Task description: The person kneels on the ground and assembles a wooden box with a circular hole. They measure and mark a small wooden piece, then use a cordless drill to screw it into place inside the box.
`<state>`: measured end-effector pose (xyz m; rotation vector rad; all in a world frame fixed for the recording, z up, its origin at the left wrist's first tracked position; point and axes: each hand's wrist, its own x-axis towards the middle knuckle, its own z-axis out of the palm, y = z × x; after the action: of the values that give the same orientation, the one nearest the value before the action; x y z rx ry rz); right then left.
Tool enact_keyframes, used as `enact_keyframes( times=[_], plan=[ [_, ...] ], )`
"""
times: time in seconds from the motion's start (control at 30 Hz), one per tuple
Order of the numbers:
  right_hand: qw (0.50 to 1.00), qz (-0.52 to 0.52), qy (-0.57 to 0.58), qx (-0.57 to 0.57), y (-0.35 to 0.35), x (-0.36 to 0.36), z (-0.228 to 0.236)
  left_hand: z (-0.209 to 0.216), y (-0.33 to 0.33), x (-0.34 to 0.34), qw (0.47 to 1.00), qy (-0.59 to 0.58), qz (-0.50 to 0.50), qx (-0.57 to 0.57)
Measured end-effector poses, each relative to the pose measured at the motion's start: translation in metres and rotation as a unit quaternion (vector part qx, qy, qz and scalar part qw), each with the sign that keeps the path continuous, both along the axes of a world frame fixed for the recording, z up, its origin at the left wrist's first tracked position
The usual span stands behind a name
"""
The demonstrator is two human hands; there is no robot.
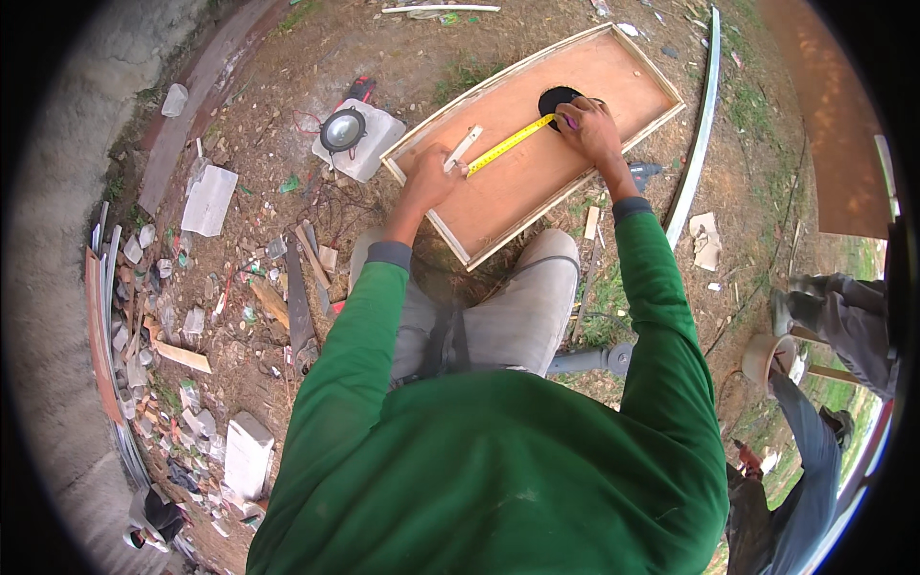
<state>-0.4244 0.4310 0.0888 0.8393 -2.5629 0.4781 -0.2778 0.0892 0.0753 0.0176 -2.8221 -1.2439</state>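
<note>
A shallow wooden tray-like box with a raised rim lies in front of my knees, tilted across the view. A yellow tape measure stretches over its panel between my two hands. My left hand is closed on the tape's left end, and a narrow white strip sticks up by its fingers. My right hand is closed round the other end, with something small and purple showing at its fingers. Partly under that hand is a dark round patch; hole or disc, I cannot tell.
A round speaker rests on a pale slab left of the box. A drill-like tool lies right of it, near a long metal strip. Rubble and wood scraps cover the left ground. Other people's legs and a bucket are at right.
</note>
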Motion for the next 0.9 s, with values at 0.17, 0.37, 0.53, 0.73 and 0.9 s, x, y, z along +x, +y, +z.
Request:
enact_keyframes(
  times=[0.17,0.37,0.53,0.73,0.9],
  plan=[
    [1.000,0.004,-0.002,-0.011,0.000,0.002,0.001,-0.002,-0.002,-0.001,1.000,-0.017,0.003,0.016],
    [1.000,-0.007,-0.001,0.001,0.000,0.002,0.000,0.010,-0.002,-0.003,0.999,-0.051,-0.015,0.010],
    [0.999,-0.015,-0.029,0.036,0.002,-0.001,0.001,0.021,0.001,0.001,0.998,-0.053,-0.011,-0.025],
    [0.999,-0.012,-0.020,0.035,0.002,-0.002,0.000,0.017,0.001,0.000,0.998,-0.050,-0.006,-0.026],
    [1.000,0.006,-0.002,-0.003,0.002,-0.003,-0.003,-0.002,-0.003,-0.004,0.999,-0.029,-0.010,0.007]
  ],
)
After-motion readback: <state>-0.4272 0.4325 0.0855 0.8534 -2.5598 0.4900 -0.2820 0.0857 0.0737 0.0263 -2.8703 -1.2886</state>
